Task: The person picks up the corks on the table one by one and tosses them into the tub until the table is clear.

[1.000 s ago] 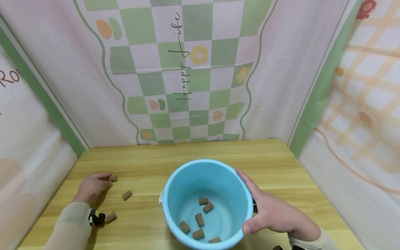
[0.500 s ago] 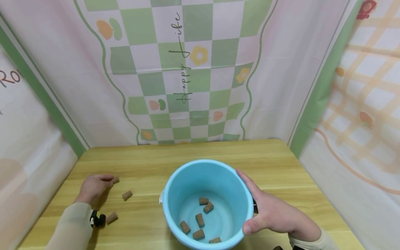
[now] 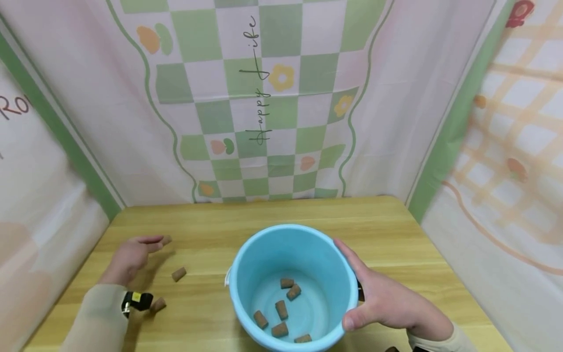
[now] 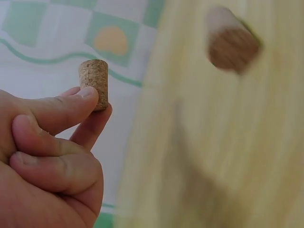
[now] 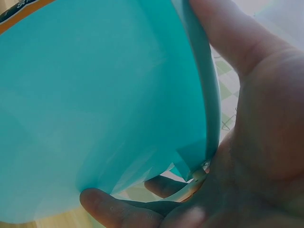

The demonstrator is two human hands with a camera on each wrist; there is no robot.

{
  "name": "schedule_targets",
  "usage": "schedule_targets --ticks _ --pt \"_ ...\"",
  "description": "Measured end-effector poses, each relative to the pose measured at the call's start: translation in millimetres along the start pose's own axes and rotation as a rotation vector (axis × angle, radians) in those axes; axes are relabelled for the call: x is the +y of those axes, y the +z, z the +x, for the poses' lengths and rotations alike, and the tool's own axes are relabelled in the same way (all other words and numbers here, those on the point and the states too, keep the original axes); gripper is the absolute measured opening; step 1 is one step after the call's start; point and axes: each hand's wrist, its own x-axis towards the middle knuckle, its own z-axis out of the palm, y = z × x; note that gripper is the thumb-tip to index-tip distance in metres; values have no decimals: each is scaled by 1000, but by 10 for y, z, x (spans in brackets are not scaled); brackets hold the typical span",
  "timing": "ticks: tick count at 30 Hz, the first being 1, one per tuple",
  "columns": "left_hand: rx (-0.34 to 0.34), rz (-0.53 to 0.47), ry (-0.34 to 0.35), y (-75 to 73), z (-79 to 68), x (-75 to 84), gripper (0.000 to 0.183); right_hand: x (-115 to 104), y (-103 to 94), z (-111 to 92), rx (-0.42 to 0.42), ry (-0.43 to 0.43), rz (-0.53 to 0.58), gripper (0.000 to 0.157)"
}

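Between thumb and forefinger, my left hand (image 3: 129, 256) pinches a small tapered cork (image 4: 93, 78) just above the left part of the table. The left wrist view shows its other fingers curled in toward the palm. A light blue bucket (image 3: 281, 249) stands at the front middle, with several corks (image 3: 281, 309) lying on its bottom. My right hand (image 3: 389, 299) grips the bucket's right side, thumb at the rim and fingers spread along the outer wall. Two loose corks lie on the wood: one cork (image 3: 179, 274) right of the left hand, another cork (image 3: 159, 304) near the wrist camera.
The wooden table (image 3: 211, 225) reaches back to a green-and-white checked curtain (image 3: 281, 112). Fabric walls close in the left and right sides. A white handle mount (image 3: 227, 276) juts from the bucket's left side.
My left hand has taken hold of the cork at the table's far left and raised it off the wood, slightly rightward. The right hand and bucket have stayed in place.
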Motion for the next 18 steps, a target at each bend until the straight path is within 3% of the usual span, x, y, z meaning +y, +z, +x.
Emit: schedule_targets --ticks 6,10,18 --pt "-37 -165 -41 -3 -85 244 52 9 -5 2 -6 -21 -4 120" --pt "-78 -270 -4 57 -188 440 54 12 -6 2 -5 -20 -7 120" --pt "-143 -309 69 197 -487 920 50 9 -15 -12 4 -2 -1 119"
